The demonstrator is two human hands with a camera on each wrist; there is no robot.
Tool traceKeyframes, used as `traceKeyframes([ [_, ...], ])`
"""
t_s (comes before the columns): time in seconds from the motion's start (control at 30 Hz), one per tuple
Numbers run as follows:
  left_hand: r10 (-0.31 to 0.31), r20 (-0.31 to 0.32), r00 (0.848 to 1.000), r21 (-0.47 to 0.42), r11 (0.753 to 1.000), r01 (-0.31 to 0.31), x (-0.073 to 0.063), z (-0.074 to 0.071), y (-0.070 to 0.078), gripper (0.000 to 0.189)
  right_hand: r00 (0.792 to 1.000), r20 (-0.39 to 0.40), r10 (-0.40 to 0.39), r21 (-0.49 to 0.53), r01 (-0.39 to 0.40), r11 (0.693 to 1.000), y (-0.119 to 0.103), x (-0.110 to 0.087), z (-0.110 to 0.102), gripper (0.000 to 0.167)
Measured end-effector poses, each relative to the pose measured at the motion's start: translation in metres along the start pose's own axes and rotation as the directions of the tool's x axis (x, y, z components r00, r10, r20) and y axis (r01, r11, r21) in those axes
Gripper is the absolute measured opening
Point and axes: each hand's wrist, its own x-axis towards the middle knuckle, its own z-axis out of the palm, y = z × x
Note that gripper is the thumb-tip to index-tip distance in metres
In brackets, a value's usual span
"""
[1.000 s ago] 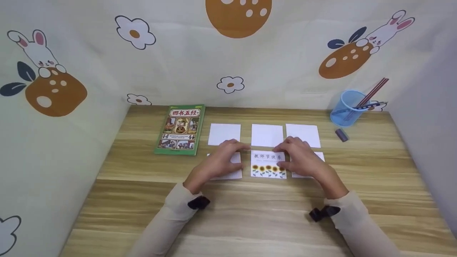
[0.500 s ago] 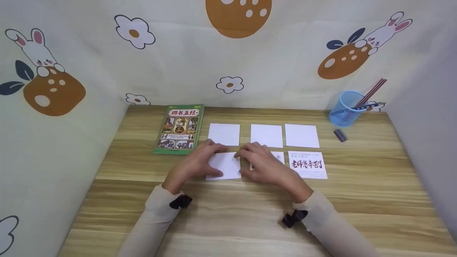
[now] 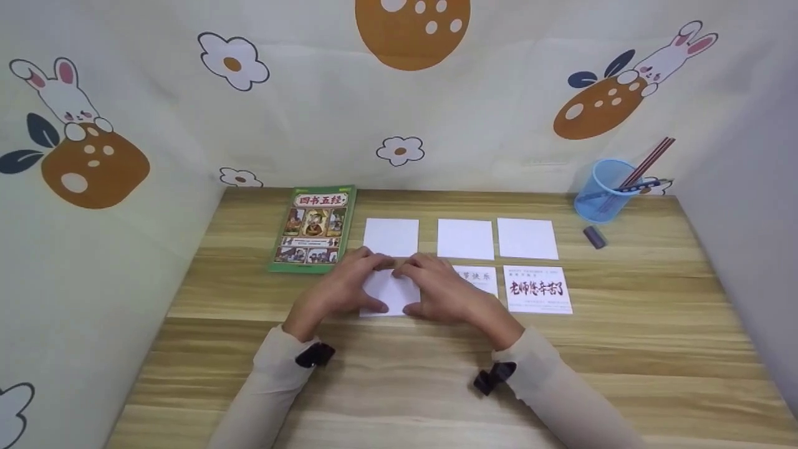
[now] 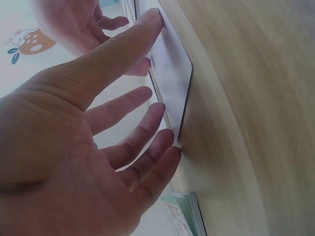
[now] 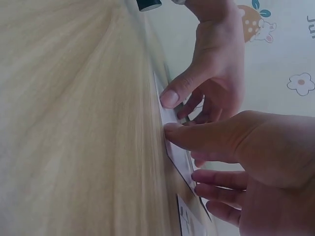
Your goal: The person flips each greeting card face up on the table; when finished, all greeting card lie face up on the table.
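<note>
A blank white card (image 3: 393,293) lies at the left of the front row, between both hands. My left hand (image 3: 340,287) rests at its left side, thumb on the card near the front edge. In the left wrist view the fingers of the left hand (image 4: 88,132) are extended along the card (image 4: 174,78). From the right, my right hand (image 3: 446,290) touches the same card, thumb low and fingertips near the far edge. Under that hand's wrist side, a card with printed characters (image 3: 481,278) is partly hidden. Another printed card (image 3: 537,290) with dark red characters lies further right.
Behind are three blank white cards, at left (image 3: 391,237), middle (image 3: 465,239) and right (image 3: 527,238). A green-edged book (image 3: 313,229) lies at the left. A blue pencil cup (image 3: 605,193) and a small dark eraser (image 3: 594,237) stand at the back right, near the patterned wall cloth.
Both hands have shifted left; the right hand came off the right-hand printed card and moved past the sunflower card to the left card. The hands are now closer together.
</note>
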Motion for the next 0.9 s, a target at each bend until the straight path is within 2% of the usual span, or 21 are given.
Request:
traceKeyframes([
  [0.33,0.050,0.023,0.998,0.043,0.998,-0.051,-0.0050,-0.0049,-0.0055,0.097,1.000,-0.002,-0.009,0.055,0.009,0.998,0.0024,0.0002,-0.0002,0.066],
  [0.77,0.019,0.046,0.999,0.022,1.000,-0.020,-0.0013,-0.0054,-0.0082,0.100,1.000,-0.016,0.004,0.050,-0.003,0.999,0.0018,-0.0017,-0.0035,0.069],
  [0.9,0.002,0.039,0.999,-0.008,1.000,-0.002,-0.0006,-0.0055,-0.0074,0.092,0.998,-0.055,-0.018,0.043,0.020,0.999,-0.0011,-0.0009,-0.0044,0.067],
])
